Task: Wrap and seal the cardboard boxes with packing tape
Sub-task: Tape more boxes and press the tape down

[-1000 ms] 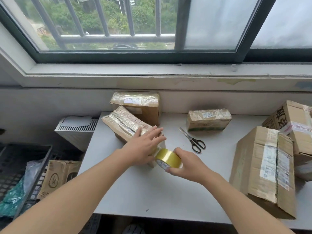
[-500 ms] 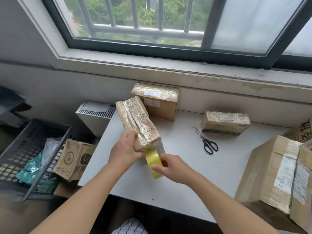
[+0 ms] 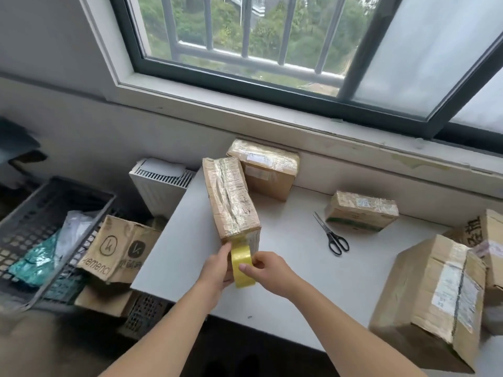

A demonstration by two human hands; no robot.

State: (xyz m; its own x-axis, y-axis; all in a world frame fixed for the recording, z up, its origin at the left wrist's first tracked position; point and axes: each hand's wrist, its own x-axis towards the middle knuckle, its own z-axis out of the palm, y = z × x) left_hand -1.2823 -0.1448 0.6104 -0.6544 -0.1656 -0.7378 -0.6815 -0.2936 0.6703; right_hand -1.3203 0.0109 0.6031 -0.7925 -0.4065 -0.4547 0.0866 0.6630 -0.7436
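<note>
A long cardboard box (image 3: pixel 231 197), its top covered in glossy tape, lies at an angle over the left part of the white table (image 3: pixel 299 268). A yellow tape roll (image 3: pixel 242 268) hangs just below the box's near end, with a short strip of tape running up onto that end. My right hand (image 3: pixel 269 272) grips the roll, thumb on its outer face. My left hand (image 3: pixel 216 268) lies against the roll's left side, its fingertips reaching up to the box's near lower corner.
Black scissors (image 3: pixel 330 236) lie mid-table. Taped boxes stand at the back (image 3: pixel 265 170) and back right (image 3: pixel 362 210). A large box (image 3: pixel 427 300) and another (image 3: pixel 487 240) fill the right side. Left of the table are a white heater (image 3: pixel 160 183), a black crate (image 3: pixel 40 227) and a printed carton (image 3: pixel 119 248).
The box has swung from lying across the table to pointing away from me. My left hand has slid from its top down to the near corner. The roll has dropped below the box end.
</note>
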